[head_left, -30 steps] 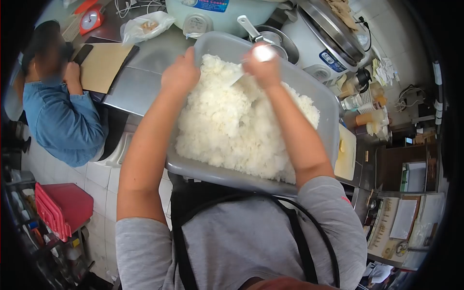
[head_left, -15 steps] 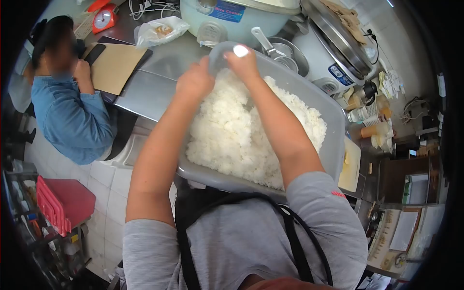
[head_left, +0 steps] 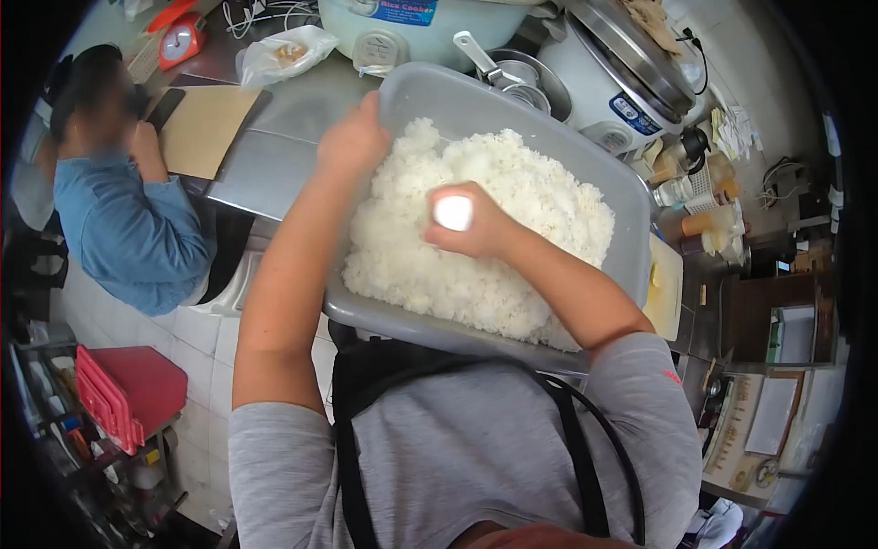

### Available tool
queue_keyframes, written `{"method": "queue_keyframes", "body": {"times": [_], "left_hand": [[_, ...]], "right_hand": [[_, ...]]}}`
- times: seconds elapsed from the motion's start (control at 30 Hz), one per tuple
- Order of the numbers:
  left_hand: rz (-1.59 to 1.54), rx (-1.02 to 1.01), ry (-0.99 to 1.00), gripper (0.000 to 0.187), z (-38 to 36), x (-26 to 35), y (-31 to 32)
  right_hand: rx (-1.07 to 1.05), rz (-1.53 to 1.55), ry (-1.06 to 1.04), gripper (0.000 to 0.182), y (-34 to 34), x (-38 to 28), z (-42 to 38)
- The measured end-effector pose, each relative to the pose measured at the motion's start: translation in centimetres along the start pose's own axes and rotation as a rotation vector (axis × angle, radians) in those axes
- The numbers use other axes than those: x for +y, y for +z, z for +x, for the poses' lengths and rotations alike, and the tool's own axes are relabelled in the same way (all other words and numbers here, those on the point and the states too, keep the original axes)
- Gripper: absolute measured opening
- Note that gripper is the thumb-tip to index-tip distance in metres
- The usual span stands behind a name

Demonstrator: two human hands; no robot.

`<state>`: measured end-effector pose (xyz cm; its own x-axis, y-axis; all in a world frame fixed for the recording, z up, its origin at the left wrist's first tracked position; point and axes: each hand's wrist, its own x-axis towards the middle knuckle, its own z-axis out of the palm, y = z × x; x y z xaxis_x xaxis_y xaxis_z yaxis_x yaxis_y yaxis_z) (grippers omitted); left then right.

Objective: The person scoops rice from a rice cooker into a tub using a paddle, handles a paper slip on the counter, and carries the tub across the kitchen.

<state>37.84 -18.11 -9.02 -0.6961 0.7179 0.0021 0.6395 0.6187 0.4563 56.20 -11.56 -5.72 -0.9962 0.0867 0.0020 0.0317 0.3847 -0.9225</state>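
A large grey tub (head_left: 585, 146) holds a broad heap of white rice (head_left: 540, 183). My left hand (head_left: 355, 137) is closed on the tub's left rim near the far corner. Above the middle of the rice, my right hand (head_left: 465, 220) is wrapped round a white-ended handle (head_left: 454, 213); whatever is at the handle's lower end is hidden by the hand and the rice.
Behind the tub stand a rice cooker (head_left: 430, 32), a metal pot (head_left: 549, 82) and a second cooker (head_left: 608, 91). A seated person in blue (head_left: 128, 224) is at the left, beside a brown folder (head_left: 206, 128). A cutting board (head_left: 665, 288) lies right.
My right hand has moved from the tub's far corner back over the middle of the rice with the handle. My left hand has shifted slightly left. The rice now looks flatter and more spread.
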Motion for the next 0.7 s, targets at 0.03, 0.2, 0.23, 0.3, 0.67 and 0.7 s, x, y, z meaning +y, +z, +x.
{"method": "queue_keyframes", "body": {"times": [0.03, 0.2, 0.23, 0.3, 0.67, 0.7], "left_hand": [[-0.019, 0.009, 0.011, 0.050, 0.2, -0.2, 0.1], [-0.030, 0.012, 0.020, 0.051, 0.4, -0.2, 0.3], [-0.034, 0.020, 0.027, 0.051, 0.4, -0.2, 0.3], [-0.037, 0.035, 0.039, 0.051, 0.3, -0.3, 0.3], [-0.042, -0.045, -0.030, 0.053, 0.0, 0.1, -0.6], [-0.053, -0.052, -0.043, 0.053, -0.1, 0.3, -0.7]], "right_hand": [[0.049, -0.087, 0.028, 0.022, -1.1, 0.5, -1.2], [0.247, 0.099, 0.016, 0.023, -6.2, -4.4, -1.3], [0.305, 0.259, -0.029, 0.027, -6.0, -4.5, 0.3], [0.360, 0.273, -0.260, 0.015, -3.0, -1.1, 4.4], [0.110, 0.475, -0.168, 0.017, -1.0, -6.1, 2.9], [0.101, 0.486, -0.260, 0.014, 1.4, -5.4, 3.4]]}}
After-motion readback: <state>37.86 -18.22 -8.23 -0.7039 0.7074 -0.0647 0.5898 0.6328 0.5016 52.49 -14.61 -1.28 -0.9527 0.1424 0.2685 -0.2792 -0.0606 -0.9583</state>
